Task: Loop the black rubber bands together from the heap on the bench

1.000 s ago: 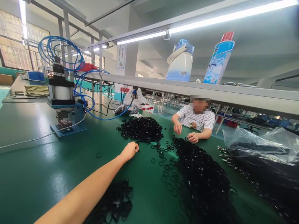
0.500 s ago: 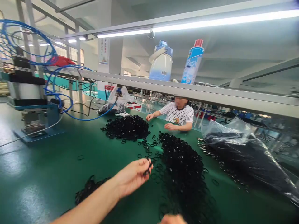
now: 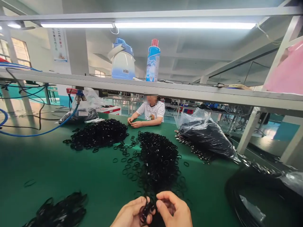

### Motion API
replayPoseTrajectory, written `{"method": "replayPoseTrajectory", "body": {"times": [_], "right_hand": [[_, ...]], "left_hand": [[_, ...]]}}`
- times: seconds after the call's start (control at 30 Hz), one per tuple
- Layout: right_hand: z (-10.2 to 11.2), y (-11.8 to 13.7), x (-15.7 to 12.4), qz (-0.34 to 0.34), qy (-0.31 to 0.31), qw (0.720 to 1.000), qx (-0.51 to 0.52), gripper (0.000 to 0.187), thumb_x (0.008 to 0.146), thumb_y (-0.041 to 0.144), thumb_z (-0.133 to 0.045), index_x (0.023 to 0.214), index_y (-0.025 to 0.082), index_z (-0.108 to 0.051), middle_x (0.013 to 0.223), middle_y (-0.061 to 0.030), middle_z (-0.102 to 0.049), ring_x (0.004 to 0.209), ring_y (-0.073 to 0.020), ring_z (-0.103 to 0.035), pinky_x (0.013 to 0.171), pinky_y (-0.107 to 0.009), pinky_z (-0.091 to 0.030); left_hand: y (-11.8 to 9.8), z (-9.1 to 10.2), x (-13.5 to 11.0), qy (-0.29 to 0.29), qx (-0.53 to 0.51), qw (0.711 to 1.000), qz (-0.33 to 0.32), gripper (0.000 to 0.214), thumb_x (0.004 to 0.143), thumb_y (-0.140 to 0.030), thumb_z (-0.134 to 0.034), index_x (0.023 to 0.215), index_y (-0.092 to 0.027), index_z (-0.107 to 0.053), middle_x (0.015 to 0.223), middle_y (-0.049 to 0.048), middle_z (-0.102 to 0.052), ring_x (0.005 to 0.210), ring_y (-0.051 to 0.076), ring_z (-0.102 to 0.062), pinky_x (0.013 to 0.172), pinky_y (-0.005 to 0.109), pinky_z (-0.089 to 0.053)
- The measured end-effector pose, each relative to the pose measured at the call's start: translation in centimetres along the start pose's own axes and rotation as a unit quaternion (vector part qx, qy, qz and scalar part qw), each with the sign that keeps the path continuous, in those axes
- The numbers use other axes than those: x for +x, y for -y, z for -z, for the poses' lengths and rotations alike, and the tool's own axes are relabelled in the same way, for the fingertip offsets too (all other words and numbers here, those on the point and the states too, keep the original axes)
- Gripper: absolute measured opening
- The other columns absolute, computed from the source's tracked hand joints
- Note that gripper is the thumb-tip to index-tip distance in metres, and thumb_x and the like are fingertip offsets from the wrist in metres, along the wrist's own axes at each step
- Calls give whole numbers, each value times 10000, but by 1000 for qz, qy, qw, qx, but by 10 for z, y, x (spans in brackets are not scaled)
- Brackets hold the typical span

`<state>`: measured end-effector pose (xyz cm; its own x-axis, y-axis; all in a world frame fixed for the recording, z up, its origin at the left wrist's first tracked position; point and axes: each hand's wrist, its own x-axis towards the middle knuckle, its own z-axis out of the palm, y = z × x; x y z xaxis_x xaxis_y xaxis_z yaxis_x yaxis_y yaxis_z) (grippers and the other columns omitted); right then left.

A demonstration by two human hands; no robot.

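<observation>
My left hand (image 3: 131,212) is closed around a small bunch of black rings (image 3: 145,212), low in the head view. Just right of it, my right hand (image 3: 176,209) has its fingers curled, with thumb and forefinger close together. Whatever sits in that pinch, if anything, is too small to make out. Directly beyond both hands spreads a long heap of black rings (image 3: 159,157) on the green table (image 3: 99,176). Another heap of rings (image 3: 100,134) lies farther off to the left. Near the front left is a smaller pile of black rings (image 3: 61,211).
Across the table a person in a striped shirt (image 3: 152,110) has both hands together. A plastic bag of black parts (image 3: 205,132) lies at right, with coiled black cables (image 3: 233,195) nearer. An overhead shelf (image 3: 189,90) carries a jug (image 3: 123,61) and a spray can (image 3: 153,61).
My view has swung right. My left hand has drawn back toward me with the rings, and my right hand has come up beside it. The person opposite has brought their hands together.
</observation>
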<state>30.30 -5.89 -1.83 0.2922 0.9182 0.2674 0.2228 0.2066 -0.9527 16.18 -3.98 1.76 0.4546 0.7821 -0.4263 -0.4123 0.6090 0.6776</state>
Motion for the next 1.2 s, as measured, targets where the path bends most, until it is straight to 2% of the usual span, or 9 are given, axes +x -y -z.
{"method": "replayPoseTrajectory", "body": {"times": [0.13, 0.3, 0.4, 0.47, 0.6, 0.67, 0.87, 1.1, 1.2], "right_hand": [[-4, 2, 0, -27, 41, 994, 99, 183, 658, 311, -627, 761, 166, -674, 662, -47, -691, 579, -193, -655, 527, -246, -474], [-7, 6, -4, -58, 41, 986, 148, 186, 596, 262, -676, 748, 156, -684, 655, -45, -685, 586, -181, -636, 556, -255, -477], [-5, 5, -5, -56, 20, 988, 139, 198, 595, 264, -693, 758, 152, -694, 657, -40, -666, 595, -166, -606, 556, -247, -467], [-2, 4, -4, -48, 16, 990, 133, 194, 616, 278, -689, 763, 152, -695, 658, -37, -651, 594, -160, -587, 546, -240, -453], [2, 6, -1, -39, 14, 989, 143, 194, 640, 296, -691, 774, 155, -700, 685, -42, -655, 642, -165, -580, 595, -247, -461], [4, 7, 0, -39, 11, 987, 155, 191, 640, 293, -701, 775, 157, -701, 688, -40, -658, 649, -161, -578, 611, -245, -465], [3, 7, -1, -35, 12, 988, 152, 211, 636, 313, -715, 783, 162, -701, 693, -39, -652, 651, -166, -574, 605, -247, -463], [0, -2, -2, -19, 25, 992, 119, 247, 652, 350, -688, 823, 172, -674, 690, -30, -633, 637, -167, -570, 574, -246, -436], [-1, -1, -4, -6, 24, 997, 79, 218, 679, 342, -649, 833, 190, -625, 675, -10, -627, 610, -156, -580, 553, -227, -443]], "left_hand": [[-5, 0, -3, 14, 6, 999, 40, 277, 832, -394, -591, 737, -134, -591, 614, 21, -583, 440, 66, -486, 352, 122, -262], [0, 11, 2, 62, 210, 975, -39, 448, 635, -573, -725, 680, -152, -576, 410, -52, -477, 311, 20, -275, 305, 131, -131], [4, 15, 5, 57, 258, 961, -77, 447, 625, -583, -717, 675, -163, -574, 338, -93, -397, 276, 9, -166, 297, 152, -75], [3, 15, 6, 32, 239, 965, -103, 425, 654, -566, -694, 687, -157, -581, 393, -65, -469, 294, 8, -190, 305, 150, -77], [-3, 16, 7, -17, 200, 970, -136, 445, 575, -543, -736, 736, -154, -591, 648, 24, -648, 343, 23, -334, 306, 146, -99], [-6, 17, 8, -13, 222, 966, -129, 482, 585, -579, -711, 782, -155, -590, 620, 30, -658, 311, 28, -342, 303, 153, -93], [-8, 21, 4, 6, 357, 927, -116, 517, 723, -657, -561, 801, -146, -585, 297, -61, -463, 216, 31, -214, 290, 174, -71], [-8, 15, -1, 43, 347, 932, -92, 501, 643, -618, -668, 793, -146, -590, 418, -72, -479, 268, 13, -227, 297, 174, -90], [-6, 12, -2, 30, 341, 935, -94, 483, 618, -622, -683, 712, -168, -549, 373, -113, -384, 273, 12, -192, 309, 177, -75]]}}
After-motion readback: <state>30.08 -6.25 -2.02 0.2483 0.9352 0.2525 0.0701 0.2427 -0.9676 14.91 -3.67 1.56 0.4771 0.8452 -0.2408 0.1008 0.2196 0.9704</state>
